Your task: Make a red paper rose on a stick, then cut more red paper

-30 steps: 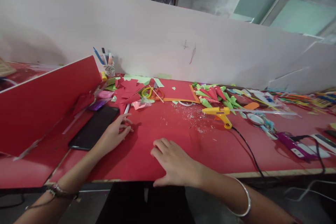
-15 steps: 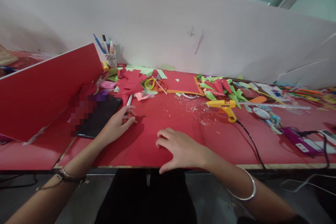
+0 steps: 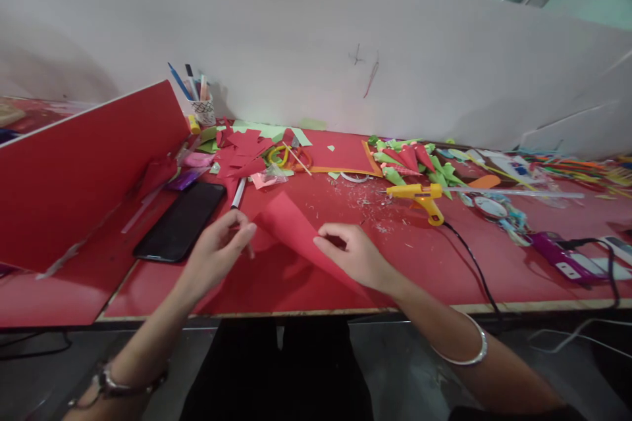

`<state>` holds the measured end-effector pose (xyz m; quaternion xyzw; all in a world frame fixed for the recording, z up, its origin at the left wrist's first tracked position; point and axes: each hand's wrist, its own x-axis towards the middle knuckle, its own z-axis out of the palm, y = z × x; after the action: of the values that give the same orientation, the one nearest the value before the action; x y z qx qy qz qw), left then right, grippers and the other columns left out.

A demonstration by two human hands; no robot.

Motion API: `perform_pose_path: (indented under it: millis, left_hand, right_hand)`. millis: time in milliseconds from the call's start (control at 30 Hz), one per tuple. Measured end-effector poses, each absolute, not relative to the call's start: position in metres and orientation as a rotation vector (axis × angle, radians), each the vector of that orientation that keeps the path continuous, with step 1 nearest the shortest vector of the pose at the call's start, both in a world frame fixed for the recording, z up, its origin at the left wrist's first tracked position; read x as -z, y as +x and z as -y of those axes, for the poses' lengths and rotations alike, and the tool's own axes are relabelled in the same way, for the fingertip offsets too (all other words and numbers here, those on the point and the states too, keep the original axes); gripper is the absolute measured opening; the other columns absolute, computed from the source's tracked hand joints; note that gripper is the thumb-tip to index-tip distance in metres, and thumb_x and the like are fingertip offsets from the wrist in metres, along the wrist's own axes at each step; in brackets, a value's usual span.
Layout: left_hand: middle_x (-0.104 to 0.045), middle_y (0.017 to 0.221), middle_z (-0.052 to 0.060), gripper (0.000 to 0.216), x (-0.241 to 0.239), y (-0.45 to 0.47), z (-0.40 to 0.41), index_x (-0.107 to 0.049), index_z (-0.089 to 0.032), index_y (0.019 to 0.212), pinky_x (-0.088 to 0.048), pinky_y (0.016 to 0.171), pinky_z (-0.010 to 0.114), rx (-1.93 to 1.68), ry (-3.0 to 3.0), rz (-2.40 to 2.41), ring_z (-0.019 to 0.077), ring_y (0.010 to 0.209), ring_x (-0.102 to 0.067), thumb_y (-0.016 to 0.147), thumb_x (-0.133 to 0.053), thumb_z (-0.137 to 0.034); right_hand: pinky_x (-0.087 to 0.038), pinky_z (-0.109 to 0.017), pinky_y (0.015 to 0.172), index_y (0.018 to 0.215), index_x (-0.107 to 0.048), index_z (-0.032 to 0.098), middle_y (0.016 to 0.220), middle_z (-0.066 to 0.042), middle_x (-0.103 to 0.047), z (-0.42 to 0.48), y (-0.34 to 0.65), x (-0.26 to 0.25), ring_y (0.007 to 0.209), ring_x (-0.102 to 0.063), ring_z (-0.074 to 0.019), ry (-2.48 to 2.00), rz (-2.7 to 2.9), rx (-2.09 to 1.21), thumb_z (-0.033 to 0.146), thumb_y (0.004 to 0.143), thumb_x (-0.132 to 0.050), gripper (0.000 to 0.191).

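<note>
My left hand (image 3: 217,251) and my right hand (image 3: 353,254) both pinch a sheet of red paper (image 3: 286,227), raised off the red table (image 3: 444,270) with its far corner lifted. The left hand holds the sheet's left edge, the right hand its right part. A black phone (image 3: 182,220) lies just left of my left hand. A marker pen (image 3: 238,193) lies beyond the sheet.
A yellow glue gun (image 3: 419,196) with a black cord rests right of centre. Red and green paper cones (image 3: 412,163) and paper scraps (image 3: 247,151) lie behind. A pen cup (image 3: 203,108) stands at the back. A red divider board (image 3: 83,168) stands left. A purple power strip (image 3: 557,255) sits right.
Both hands lay flat on the red sheet before. Now they have pinched it and lifted it off the table, its far corner raised.
</note>
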<state>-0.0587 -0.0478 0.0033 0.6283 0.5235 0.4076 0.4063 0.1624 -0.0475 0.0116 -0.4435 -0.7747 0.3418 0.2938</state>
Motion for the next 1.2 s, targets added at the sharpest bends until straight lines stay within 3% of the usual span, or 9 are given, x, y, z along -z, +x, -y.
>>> perform_pose_path:
  millis: [133,233,433,733,933,1200]
  left_hand:
    - [-0.052,0.062,-0.004,0.018,0.000,-0.021,0.060,-0.043,-0.018,0.074,-0.041,0.059,0.022,-0.960,1.536,-1.080,0.0112,0.060,-0.053,0.079,-0.049,-0.035]
    - [-0.054,0.071,-0.002,0.021,0.005,-0.006,0.062,-0.045,-0.018,0.077,-0.043,0.063,0.023,-0.982,1.469,-0.962,0.0130,0.069,-0.054,0.077,-0.052,-0.037]
    - [-0.057,0.079,0.002,0.034,0.007,-0.013,0.061,-0.053,-0.016,0.083,-0.043,0.068,0.024,-1.003,1.471,-0.829,0.0156,0.075,-0.054,0.072,-0.057,-0.048]
    - [-0.057,0.074,0.003,0.045,0.007,-0.005,0.062,-0.049,-0.016,0.074,-0.045,0.064,0.026,-1.059,1.411,-0.672,0.0166,0.071,-0.056,0.068,-0.054,-0.061]
    - [-0.055,0.067,-0.001,0.033,0.003,-0.003,0.065,-0.041,-0.019,0.068,-0.046,0.064,0.025,-1.030,1.375,-0.799,0.0154,0.068,-0.056,0.074,-0.053,-0.049]
    - [-0.063,0.072,0.004,0.033,0.002,-0.010,0.063,-0.059,-0.017,0.074,-0.046,0.069,0.029,-1.000,1.520,-0.956,0.0190,0.072,-0.057,0.075,-0.047,-0.048]
  right_hand:
    - [-0.039,-0.022,0.061,0.081,-0.053,0.017,0.072,0.001,-0.053,0.054,0.152,-0.015,0.066,-0.050,-0.0105,-1.002,1.959,-1.136,0.027,0.082,-0.046,0.012]
    - [-0.042,-0.026,0.070,0.090,-0.052,0.017,0.084,-0.001,-0.056,0.056,0.149,-0.017,0.077,-0.053,-0.0135,-0.887,2.018,-1.228,0.029,0.075,-0.058,0.020]
    - [-0.039,-0.024,0.064,0.072,-0.047,0.017,0.070,0.003,-0.050,0.054,0.149,-0.015,0.066,-0.047,-0.0106,-0.850,1.988,-1.301,0.032,0.070,-0.064,0.022]
    - [-0.035,-0.023,0.058,0.070,-0.037,0.020,0.067,0.005,-0.039,0.056,0.147,-0.012,0.060,-0.037,-0.0085,-0.856,1.817,-1.350,0.034,0.065,-0.068,0.035]
    - [-0.038,-0.024,0.060,0.075,-0.040,0.020,0.070,0.004,-0.040,0.060,0.146,-0.014,0.062,-0.038,-0.0097,-0.939,1.903,-1.277,0.038,0.061,-0.071,0.039]
    - [-0.038,-0.024,0.060,0.074,-0.039,0.020,0.071,0.003,-0.041,0.058,0.149,-0.011,0.063,-0.039,-0.0100,-0.843,1.851,-1.378,0.040,0.066,-0.067,0.034]
